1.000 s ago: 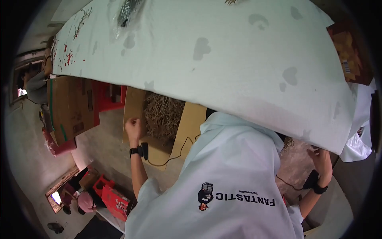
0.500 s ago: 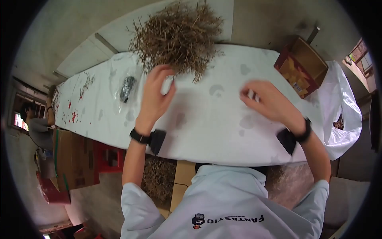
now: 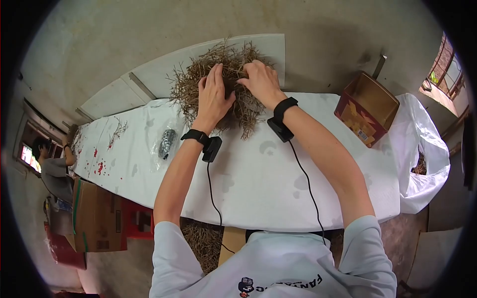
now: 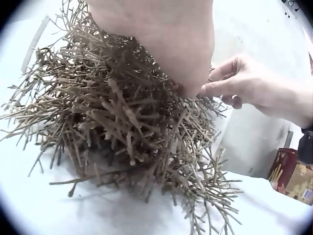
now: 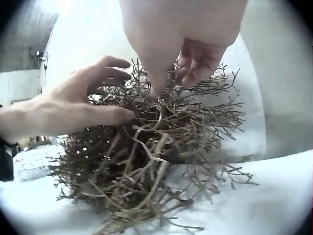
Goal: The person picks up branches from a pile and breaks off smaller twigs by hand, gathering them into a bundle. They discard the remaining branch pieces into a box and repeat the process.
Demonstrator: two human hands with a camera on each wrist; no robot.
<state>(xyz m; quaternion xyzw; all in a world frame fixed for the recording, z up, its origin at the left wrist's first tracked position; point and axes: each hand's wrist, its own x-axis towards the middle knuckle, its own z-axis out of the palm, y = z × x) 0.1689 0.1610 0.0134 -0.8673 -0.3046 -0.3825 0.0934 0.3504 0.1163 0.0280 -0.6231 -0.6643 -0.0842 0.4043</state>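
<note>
A bushy bundle of dry, branching brown twigs [image 3: 191, 97] lies at the back edge of the white-covered table [image 3: 258, 184]. My left hand [image 3: 212, 99] rests on its near left side, fingers extended and thumb spread apart. In the right wrist view the left hand [image 5: 73, 103] lies over the twigs [image 5: 142, 166] with a wide gap between thumb and fingers. My right hand [image 3: 262, 83] is at the bundle's upper right, its curled fingers and thumb pinching into the twigs. The left wrist view shows the right hand [image 4: 244, 83] beside the twigs [image 4: 117, 112], partly behind the left hand.
A red-brown open box [image 3: 367, 109] stands at the right, beside a white plastic bag [image 3: 427, 169]. A dark plastic-wrapped item [image 3: 167, 143] lies left of the bundle. Below the table edge are more twigs [image 3: 201, 243]. Another person [image 3: 54, 164] is at the far left end.
Both hands have come up from below the table edge and reached forward onto the twig bundle. The head view has tilted up, bringing the whole table into sight.
</note>
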